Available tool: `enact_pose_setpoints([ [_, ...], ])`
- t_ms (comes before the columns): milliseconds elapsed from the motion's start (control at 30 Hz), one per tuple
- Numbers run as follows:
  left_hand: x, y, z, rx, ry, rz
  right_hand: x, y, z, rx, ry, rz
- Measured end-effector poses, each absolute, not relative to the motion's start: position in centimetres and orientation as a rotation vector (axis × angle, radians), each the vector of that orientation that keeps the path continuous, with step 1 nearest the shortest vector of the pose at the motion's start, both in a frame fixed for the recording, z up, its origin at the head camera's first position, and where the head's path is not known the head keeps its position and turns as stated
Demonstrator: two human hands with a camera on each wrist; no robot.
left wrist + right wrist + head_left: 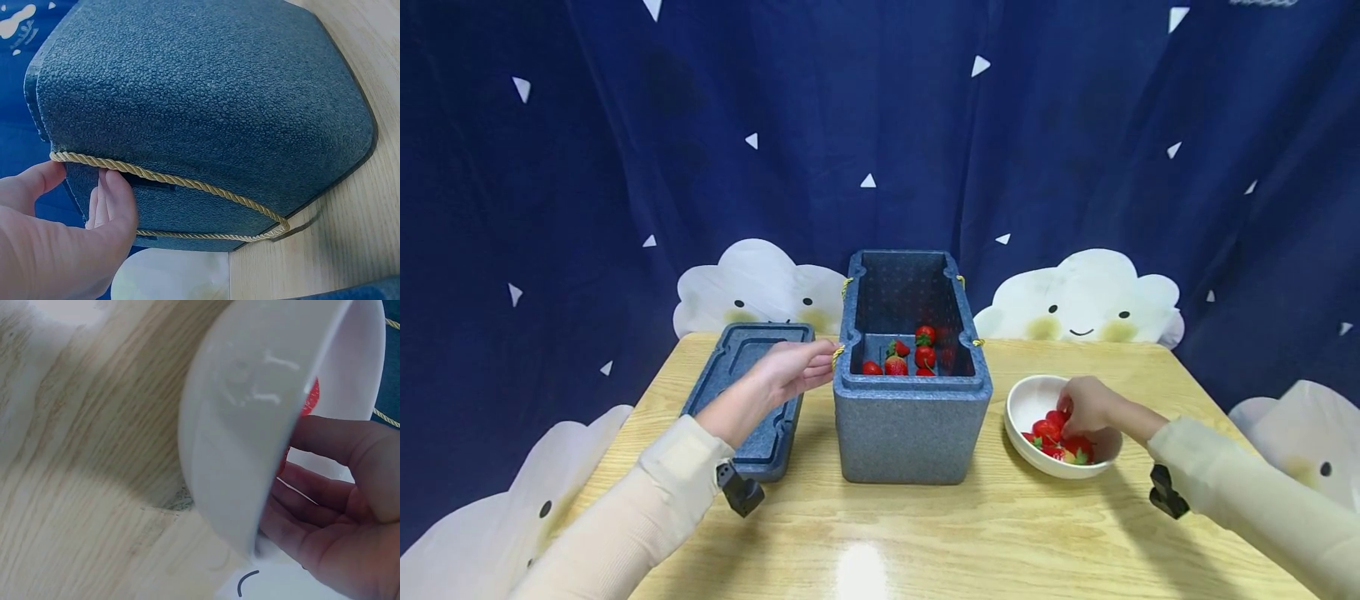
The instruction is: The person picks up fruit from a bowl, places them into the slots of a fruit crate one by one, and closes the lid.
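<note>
Before the curtain [913, 108], beside a lid [737, 362], the box [913, 437] holds strawberries [896, 365], fingers of the left hand [793, 367] straight against it; right hand [1090, 402] inside the bowl [1030, 402] of berries [1046, 431], grip unclear.

Both forearms are covered by long, cream-coloured sleeves. Fine ribbing can be seen along the left sleeve [617, 521]; the right sleeve [1262, 492] is matched to it in colour. Each is finished in a softly creased cuff, by which the left hand [790, 367] and the right hand [1092, 404] are left uncovered. A small, blocky black device is worn under each wrist, the left device [741, 492] being marked with tiny dots, the right device [1167, 493] being angular.
</note>
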State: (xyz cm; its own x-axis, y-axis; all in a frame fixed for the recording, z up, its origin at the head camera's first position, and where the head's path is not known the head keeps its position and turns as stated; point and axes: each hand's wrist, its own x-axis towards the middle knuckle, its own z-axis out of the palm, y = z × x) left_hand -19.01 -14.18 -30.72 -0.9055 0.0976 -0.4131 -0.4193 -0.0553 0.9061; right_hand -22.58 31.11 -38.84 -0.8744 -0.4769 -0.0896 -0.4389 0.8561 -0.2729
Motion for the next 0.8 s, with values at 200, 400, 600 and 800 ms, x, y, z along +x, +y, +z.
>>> enact_pose_setpoints([
  [200, -19.0, -14.3, -30.5, -0.348, 1.887, 2.038, -22.3, 29.8, -37.1, -0.583, 2.88, -0.299],
  [400, -19.0, -14.3, -30.7, -0.356, 1.888, 2.018, -22.2, 29.4, -36.8, -0.567, 2.86, -0.253],
  [600, -18.8, -14.2, -30.7, -0.361, 1.894, 2.012, -22.0, 29.3, -36.7, -0.561, 2.839, -0.266],
  [800, -18.8, -14.2, -30.7, -0.341, 1.888, 2.017, -22.3, 29.4, -36.3, -0.503, 2.813, -0.299],
])
